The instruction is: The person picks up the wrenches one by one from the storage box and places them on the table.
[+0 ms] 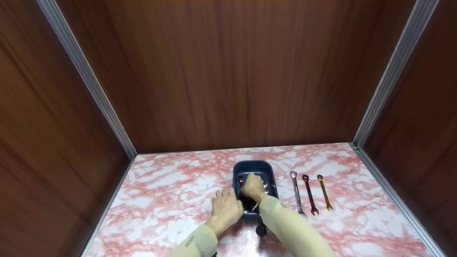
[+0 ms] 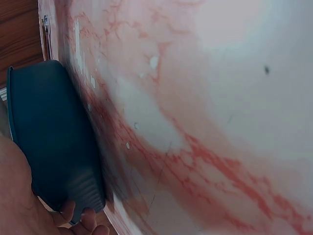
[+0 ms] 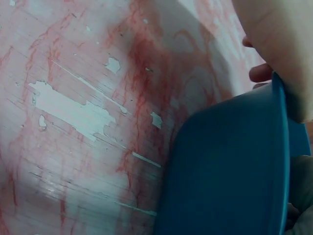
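A dark blue plastic bin stands on the table with several shiny metal tools inside. Among them are a red one and a silver one. My left hand holds the bin's near left side, its fingers along the outer wall, as the left wrist view shows. Inside the bin is my right hand, knuckles up, over the tools. Its fingertips are hidden, so whether it grips a tool does not show. Right of the bin lie a silver wrench, a red wrench and a gold wrench.
The tabletop has a red and white marbled surface, worn in patches. Brown wood-grain panels enclose it at the back and sides, joined by metal frame posts. A black rounded object shows under the right forearm.
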{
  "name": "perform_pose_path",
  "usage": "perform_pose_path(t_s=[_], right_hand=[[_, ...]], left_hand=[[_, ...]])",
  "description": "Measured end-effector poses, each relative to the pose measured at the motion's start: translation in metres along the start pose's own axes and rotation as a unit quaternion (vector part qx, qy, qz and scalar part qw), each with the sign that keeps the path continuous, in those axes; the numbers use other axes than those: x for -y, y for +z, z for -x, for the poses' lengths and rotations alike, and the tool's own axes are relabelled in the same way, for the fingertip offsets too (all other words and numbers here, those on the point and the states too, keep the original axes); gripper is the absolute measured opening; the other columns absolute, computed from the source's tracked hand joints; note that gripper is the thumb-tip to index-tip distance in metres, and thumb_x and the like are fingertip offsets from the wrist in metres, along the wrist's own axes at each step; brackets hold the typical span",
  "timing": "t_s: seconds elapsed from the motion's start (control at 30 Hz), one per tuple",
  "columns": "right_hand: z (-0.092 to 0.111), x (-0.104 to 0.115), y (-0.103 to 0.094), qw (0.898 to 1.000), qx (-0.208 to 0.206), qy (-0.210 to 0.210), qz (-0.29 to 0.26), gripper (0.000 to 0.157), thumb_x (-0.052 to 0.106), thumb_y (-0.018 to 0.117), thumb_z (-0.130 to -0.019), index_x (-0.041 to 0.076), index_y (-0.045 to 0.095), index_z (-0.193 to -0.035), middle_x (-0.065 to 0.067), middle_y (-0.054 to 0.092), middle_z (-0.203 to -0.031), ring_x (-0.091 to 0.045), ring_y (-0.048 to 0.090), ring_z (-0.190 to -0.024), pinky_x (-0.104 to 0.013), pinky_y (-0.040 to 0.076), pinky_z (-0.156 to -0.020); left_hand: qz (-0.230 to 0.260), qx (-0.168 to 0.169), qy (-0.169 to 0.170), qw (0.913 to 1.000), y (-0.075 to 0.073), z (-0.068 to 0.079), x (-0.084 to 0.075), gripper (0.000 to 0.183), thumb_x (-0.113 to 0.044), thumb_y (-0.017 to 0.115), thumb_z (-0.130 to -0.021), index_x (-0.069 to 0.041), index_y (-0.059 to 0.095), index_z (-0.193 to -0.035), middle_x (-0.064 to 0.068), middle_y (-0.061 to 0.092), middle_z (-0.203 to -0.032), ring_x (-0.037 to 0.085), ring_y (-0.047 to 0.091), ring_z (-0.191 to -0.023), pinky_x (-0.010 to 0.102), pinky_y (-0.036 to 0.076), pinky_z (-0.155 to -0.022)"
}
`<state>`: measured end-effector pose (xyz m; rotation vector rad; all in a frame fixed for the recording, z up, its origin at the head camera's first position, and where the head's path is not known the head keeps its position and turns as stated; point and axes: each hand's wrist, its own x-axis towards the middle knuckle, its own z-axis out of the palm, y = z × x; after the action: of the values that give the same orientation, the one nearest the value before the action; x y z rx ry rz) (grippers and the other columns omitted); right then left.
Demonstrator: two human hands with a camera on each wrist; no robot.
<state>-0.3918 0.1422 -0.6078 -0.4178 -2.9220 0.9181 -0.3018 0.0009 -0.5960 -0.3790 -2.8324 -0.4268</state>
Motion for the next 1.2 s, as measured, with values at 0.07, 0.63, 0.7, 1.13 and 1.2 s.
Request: perform_pose_path(t_s=[0.07, 0.63, 0.7, 1.13, 1.2], right_hand=[[0.0, -0.001, 0.0, 1.0, 0.002, -0.003, 0.002, 0.04, 0.018, 0.097, -0.067, -0.004, 0.079, -0.095, -0.03, 0.081, -0.108, -0.048, 0.08, -0.106, -0.058, 0.066, -0.092], [-0.038, -0.027, 0.025, 0.999, 0.045, 0.005, 0.021, 0.064, 0.037, 0.106, -0.061, -0.002, 0.079, -0.103, -0.026, 0.081, -0.109, -0.04, 0.078, -0.106, -0.054, 0.063, -0.104], [-0.036, -0.026, 0.021, 0.998, 0.057, 0.015, 0.014, 0.059, 0.037, 0.106, -0.061, 0.0, 0.08, -0.099, -0.023, 0.082, -0.106, -0.038, 0.079, -0.101, -0.051, 0.064, -0.103], [-0.052, -0.047, 0.026, 0.99, 0.123, -0.004, -0.068, 0.01, 0.019, 0.085, -0.072, 0.019, 0.075, -0.072, 0.0, 0.076, -0.082, -0.019, 0.075, -0.077, -0.035, 0.065, -0.073], [-0.05, -0.046, 0.024, 0.988, 0.121, -0.007, -0.091, 0.008, 0.016, 0.083, -0.072, 0.018, 0.076, -0.075, -0.001, 0.076, -0.084, -0.019, 0.074, -0.075, -0.033, 0.065, -0.069]], left_hand=[[-0.001, -0.007, 0.003, 1.0, 0.0, 0.0, -0.001, 0.029, -0.027, 0.062, -0.098, -0.003, 0.064, -0.114, 0.02, 0.071, -0.11, 0.042, 0.064, -0.104, 0.057, 0.053, -0.082], [-0.002, 0.001, 0.004, 1.0, -0.002, -0.002, -0.002, 0.029, -0.028, 0.062, -0.099, -0.003, 0.064, -0.113, 0.021, 0.072, -0.108, 0.041, 0.063, -0.103, 0.056, 0.053, -0.082], [-0.003, 0.002, 0.006, 1.0, -0.003, -0.002, -0.002, 0.029, -0.028, 0.062, -0.099, -0.003, 0.064, -0.113, 0.02, 0.072, -0.107, 0.041, 0.063, -0.103, 0.056, 0.053, -0.082], [-0.014, 0.003, -0.001, 0.9999, 0.0, -0.001, 0.0, 0.027, -0.03, 0.06, -0.1, -0.005, 0.063, -0.111, 0.019, 0.073, -0.102, 0.041, 0.064, -0.101, 0.055, 0.052, -0.081], [-0.016, 0.002, -0.001, 0.9999, 0.0, -0.001, 0.0, 0.028, -0.03, 0.06, -0.1, -0.005, 0.063, -0.112, 0.019, 0.073, -0.103, 0.041, 0.064, -0.102, 0.055, 0.052, -0.082]])
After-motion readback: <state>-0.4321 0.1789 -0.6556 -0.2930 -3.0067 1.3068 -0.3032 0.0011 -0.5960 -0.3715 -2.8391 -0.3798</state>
